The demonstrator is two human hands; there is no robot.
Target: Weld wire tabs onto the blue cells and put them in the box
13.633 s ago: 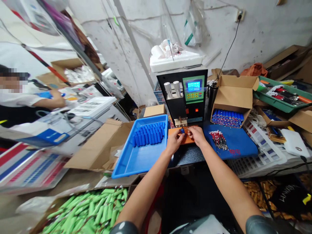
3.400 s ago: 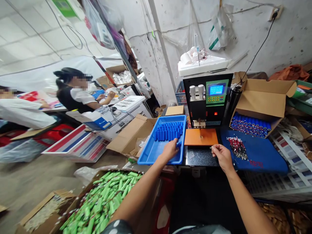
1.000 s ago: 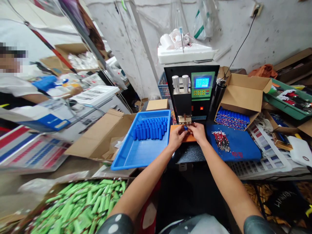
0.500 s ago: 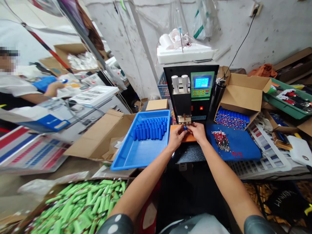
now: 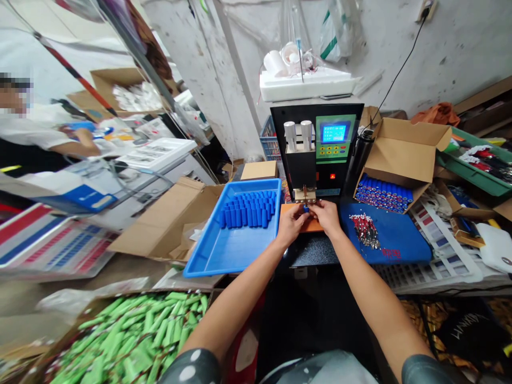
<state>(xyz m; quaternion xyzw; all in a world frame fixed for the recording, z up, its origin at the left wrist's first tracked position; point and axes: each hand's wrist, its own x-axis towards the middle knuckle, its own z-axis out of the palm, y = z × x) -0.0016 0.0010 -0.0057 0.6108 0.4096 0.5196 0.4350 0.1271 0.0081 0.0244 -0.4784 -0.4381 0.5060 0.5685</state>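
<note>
At the front of a black spot welder (image 5: 298, 168) with a lit blue screen, both hands meet just under its electrode tips. My left hand (image 5: 290, 223) is closed around a blue cylindrical battery cell (image 5: 306, 208), whose lower part is hidden by fingers. Opposite it, my right hand (image 5: 327, 216) pinches at the cell's top; whatever sits in those fingertips is too small to make out. An orange board (image 5: 313, 226) lies beneath the hands. To the left, a blue tray (image 5: 236, 256) carries rows of upright blue cells (image 5: 245, 216).
Red and black wire leads (image 5: 365, 232) lie on a blue mat (image 5: 396, 242) at the right. Behind them stands a cardboard box (image 5: 404, 154) of blue cells. Green wrapped packs (image 5: 136, 341) fill a box at lower left. A co-worker (image 5: 36, 133) is at the far left.
My hands stay under the electrodes, with only slight finger movement around the cell. The co-worker's hand at the far left has shifted. The whole view has moved slightly.
</note>
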